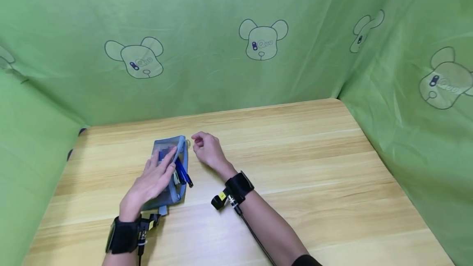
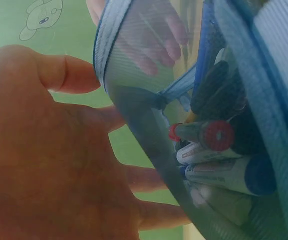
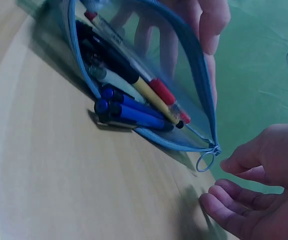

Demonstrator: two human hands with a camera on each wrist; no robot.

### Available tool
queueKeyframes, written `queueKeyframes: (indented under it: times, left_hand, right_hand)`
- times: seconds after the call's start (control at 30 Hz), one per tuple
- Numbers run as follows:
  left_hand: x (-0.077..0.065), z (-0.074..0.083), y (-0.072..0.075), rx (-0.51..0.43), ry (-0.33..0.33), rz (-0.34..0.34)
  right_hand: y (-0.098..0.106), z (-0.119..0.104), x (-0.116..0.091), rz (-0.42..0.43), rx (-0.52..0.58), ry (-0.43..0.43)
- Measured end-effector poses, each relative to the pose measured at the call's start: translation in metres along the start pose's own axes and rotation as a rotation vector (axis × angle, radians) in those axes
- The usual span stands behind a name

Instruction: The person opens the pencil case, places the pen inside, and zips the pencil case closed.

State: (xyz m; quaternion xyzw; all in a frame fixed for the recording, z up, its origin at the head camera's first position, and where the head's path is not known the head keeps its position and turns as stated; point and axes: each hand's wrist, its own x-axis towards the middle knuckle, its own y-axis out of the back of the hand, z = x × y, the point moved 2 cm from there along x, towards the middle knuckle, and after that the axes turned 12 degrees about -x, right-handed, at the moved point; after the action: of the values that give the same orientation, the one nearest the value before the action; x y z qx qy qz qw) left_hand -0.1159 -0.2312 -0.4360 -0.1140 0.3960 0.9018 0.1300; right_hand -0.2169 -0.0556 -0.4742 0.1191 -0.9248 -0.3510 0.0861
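Observation:
A blue mesh zip pouch [image 1: 170, 198] lies unzipped on the table, its opening towards the right. My left hand [image 1: 157, 177] rests on its upper side with straight fingers, the thumb by the zipper edge. Inside are several pens and markers, among them a red-ended pen [image 3: 161, 90] and a white marker with a blue cap [image 2: 218, 174]. Two blue pens [image 3: 134, 111] poke out through the opening. Just right of the zipper's end ring [image 3: 205, 162], my right hand [image 1: 210, 150] hovers with loosely bent fingers, thumb and fingertips apart, holding nothing.
The wooden table [image 1: 295, 155] reaches well to the right of the pouch. Green cloth walls [image 1: 203, 52] with bear-head drawings stand along its back and sides. Each wrist wears a black strap [image 1: 239, 184] with a small camera and cable.

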Motion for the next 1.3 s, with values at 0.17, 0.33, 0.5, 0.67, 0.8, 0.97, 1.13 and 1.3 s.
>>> queueKeyframes:
  times: [0.17,0.33,0.5,0.67,0.8,0.97,1.13,1.3]
  left_hand:
    - [0.003,0.001,0.002,0.013,-0.013,0.008]
    - [0.004,0.0,0.008,-0.002,-0.038,0.042]
    - [0.013,0.005,0.03,-0.001,-0.113,0.186]
    - [0.041,0.019,0.051,0.02,-0.245,0.246]
    - [0.066,0.026,0.053,0.071,-0.261,0.204]
    - [0.091,0.029,0.049,0.116,-0.256,0.137]
    - [0.105,0.024,0.047,0.102,-0.248,0.059]
    - [0.111,0.02,0.047,0.087,-0.244,-0.013]
  right_hand:
    - [-0.006,0.001,0.011,0.005,-0.017,0.005]
    - [-0.017,0.001,0.015,-0.003,-0.016,-0.019]
    - [-0.021,0.0,0.019,0.021,0.009,-0.004]
    - [-0.02,0.002,0.021,0.046,0.041,-0.015]
    - [-0.02,0.004,0.02,0.056,0.04,-0.02]
    - [-0.021,0.003,0.019,0.073,0.024,-0.006]
    - [-0.023,0.0,0.017,0.081,0.0,-0.003]
    - [-0.023,-0.001,0.015,0.088,0.001,0.011]
